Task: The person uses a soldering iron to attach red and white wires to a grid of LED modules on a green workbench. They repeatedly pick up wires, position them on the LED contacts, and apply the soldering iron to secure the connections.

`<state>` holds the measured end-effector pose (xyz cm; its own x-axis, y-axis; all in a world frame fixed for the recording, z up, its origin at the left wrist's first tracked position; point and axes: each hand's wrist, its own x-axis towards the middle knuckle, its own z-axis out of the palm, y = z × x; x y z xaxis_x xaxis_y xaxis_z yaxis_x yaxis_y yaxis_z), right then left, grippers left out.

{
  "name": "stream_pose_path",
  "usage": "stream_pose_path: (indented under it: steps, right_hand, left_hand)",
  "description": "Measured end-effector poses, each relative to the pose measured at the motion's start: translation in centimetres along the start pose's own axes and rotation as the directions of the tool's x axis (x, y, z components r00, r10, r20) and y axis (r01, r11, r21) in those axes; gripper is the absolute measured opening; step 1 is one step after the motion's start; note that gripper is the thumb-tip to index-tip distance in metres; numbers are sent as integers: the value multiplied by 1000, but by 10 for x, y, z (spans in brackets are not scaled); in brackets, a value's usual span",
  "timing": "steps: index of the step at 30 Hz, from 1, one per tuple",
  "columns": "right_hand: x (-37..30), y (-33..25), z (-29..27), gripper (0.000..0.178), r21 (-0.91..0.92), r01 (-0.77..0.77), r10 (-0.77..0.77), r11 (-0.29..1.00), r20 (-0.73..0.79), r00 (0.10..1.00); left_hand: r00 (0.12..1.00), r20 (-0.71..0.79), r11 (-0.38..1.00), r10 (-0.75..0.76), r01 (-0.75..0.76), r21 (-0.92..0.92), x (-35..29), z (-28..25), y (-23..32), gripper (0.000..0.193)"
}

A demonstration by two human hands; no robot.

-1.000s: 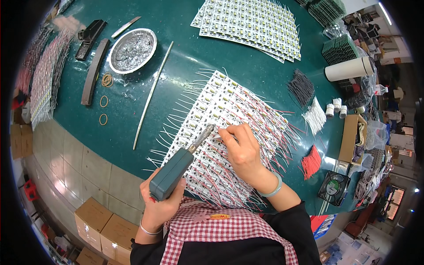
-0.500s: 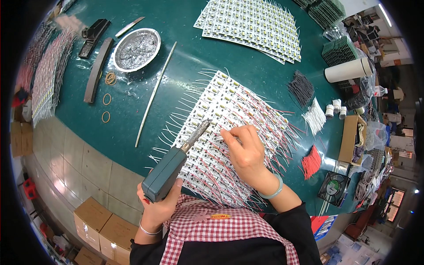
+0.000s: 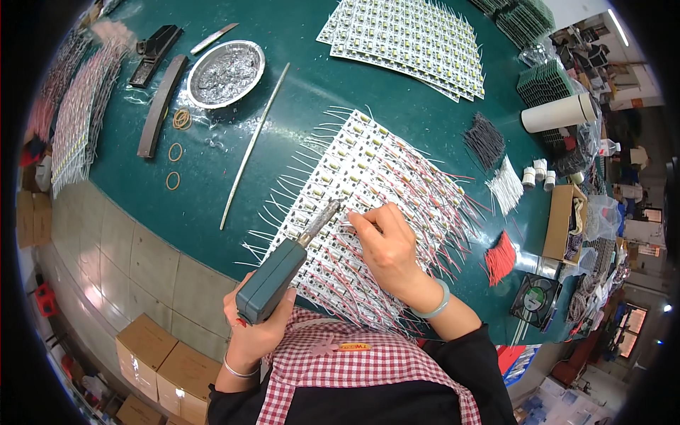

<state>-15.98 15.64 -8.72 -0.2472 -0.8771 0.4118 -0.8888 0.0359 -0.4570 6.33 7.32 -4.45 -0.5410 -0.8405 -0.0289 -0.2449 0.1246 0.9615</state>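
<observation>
My left hand [image 3: 258,319] is wrapped round the dark green body of a soldering gun [image 3: 275,278]. Its crusted metal tip points up and to the right, over a panel of white circuit boards [image 3: 340,170]. Close to that tip, my right hand [image 3: 388,244] has thumb and forefinger pinched together just above the panel. Whatever lies between those fingertips is too small to make out. Thin white wires stick out along the panel's left edge, and red and white wires lie across its right and near parts.
Behind lies a stack of similar panels [image 3: 404,46]. A metal bowl [image 3: 193,78] of silvery scrap and a thin rod [image 3: 255,145] are to the left. Bundles of black wires [image 3: 484,140], white wires [image 3: 504,185] and red wires [image 3: 500,258] lie right, near a fan [image 3: 536,302].
The view has shifted slightly, so the table things sit a little further right. Over the panel, the soldering tip and my right fingertips have moved slightly nearer me and closer together.
</observation>
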Motion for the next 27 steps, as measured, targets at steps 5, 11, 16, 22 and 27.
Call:
stream_pose_path:
  steps: [5,11,16,22,27]
  right_hand:
    - [-1,-2,2,38,-18,-8,8,1000,1,1000]
    - [-1,-4,2,33,-48,-17,17,999,-3,1000]
    - [-1,-4,3,31,-79,1,-1,997,-1,1000]
    - [-1,-3,4,30,-90,9,-9,996,-3,1000]
    - [-1,-4,4,30,-88,2,-2,996,-3,1000]
  left_hand:
    - [1000,7,1000,-12,12,-3,-1,0,1,22]
    - [1000,25,1000,-17,17,1,-1,0,0,21]
    - [996,29,993,-85,87,-79,-2,2,-2,18]
    - [995,46,995,-92,93,-27,-1,2,0,16]
    - [999,31,999,-39,39,5,-1,-1,3,17]
